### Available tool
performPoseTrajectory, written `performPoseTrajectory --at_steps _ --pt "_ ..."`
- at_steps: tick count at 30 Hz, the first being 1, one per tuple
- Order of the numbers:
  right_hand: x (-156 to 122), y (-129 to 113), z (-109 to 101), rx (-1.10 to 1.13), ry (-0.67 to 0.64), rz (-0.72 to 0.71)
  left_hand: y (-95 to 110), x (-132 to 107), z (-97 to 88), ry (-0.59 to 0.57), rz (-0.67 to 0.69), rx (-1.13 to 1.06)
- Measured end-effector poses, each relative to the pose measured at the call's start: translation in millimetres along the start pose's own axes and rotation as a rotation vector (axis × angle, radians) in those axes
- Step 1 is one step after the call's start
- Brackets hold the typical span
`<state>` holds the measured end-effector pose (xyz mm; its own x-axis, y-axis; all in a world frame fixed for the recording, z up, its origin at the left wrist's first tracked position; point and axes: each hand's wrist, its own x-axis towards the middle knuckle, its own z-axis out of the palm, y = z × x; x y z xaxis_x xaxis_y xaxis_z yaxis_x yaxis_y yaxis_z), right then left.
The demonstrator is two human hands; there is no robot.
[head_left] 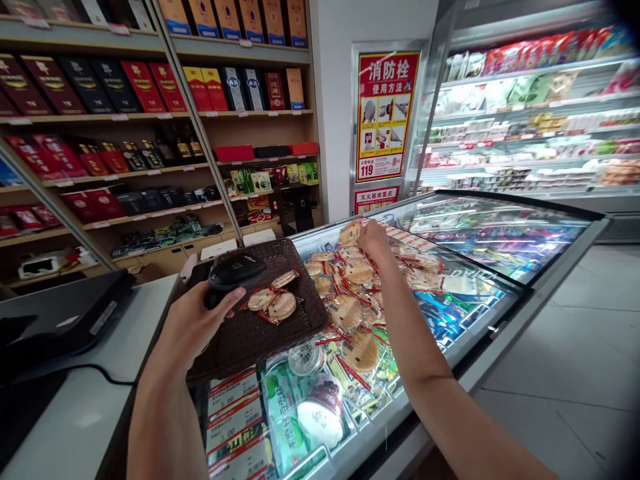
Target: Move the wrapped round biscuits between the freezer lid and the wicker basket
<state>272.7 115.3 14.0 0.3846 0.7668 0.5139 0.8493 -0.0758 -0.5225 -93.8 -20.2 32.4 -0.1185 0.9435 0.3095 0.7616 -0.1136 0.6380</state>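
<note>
My left hand (197, 317) is closed around a black handheld barcode scanner (237, 268), over the left side of a brown woven basket (300, 333). Several clear-wrapped round biscuits (283, 305) with red-edged packaging lie in that basket. Farther off, my right hand (374, 239) pinches a wrapped biscuit (350, 233) at the far end of a loose heap of similar packets (345, 312). The heap rests on the glass top of a chest freezer (493, 333). Part of the pinched packet is hidden by my fingers.
Ice cream tubs (320, 417) and price labels (235, 413) show through the freezer glass. A white counter (80, 413) with a black device (65, 313) and cable is at left. Shelves of boxes (100, 83) stand behind, a lit refrigerated display (540, 127) at right.
</note>
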Motion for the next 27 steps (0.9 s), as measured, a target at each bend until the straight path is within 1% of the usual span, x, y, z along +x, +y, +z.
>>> performPoseTrajectory --at_steps 2,5,7,10,12,15,21,27 --pt "-8.6 -16.6 -0.3 0.182 -0.090 -0.018 2.7 -3.2 0.2 -0.010 0.013 -0.073" --pt "-27.0 -42.2 0.2 0.488 -0.335 -0.057 7.7 -8.4 2.0 -0.054 0.065 -0.238" --pt "-39.4 -57.0 -0.5 0.606 -0.460 -0.074 10.6 -10.7 4.1 -0.083 0.099 -0.313" --pt "-53.0 -72.5 -2.0 0.695 -0.560 -0.097 12.8 -11.3 8.3 -0.102 0.122 -0.347" --pt "-57.6 -78.2 -1.5 0.731 -0.603 -0.092 13.1 -10.3 10.8 -0.100 0.128 -0.330" --pt "-59.1 -80.5 2.0 0.764 -0.629 -0.084 12.2 -9.1 12.4 -0.093 0.119 -0.291" --pt "-56.7 -76.8 7.6 0.782 -0.632 -0.091 7.3 -8.6 11.6 -0.101 0.105 -0.304" --pt "-59.9 -81.4 3.4 0.743 -0.629 -0.058 9.2 -9.6 10.7 -0.093 0.089 -0.325"
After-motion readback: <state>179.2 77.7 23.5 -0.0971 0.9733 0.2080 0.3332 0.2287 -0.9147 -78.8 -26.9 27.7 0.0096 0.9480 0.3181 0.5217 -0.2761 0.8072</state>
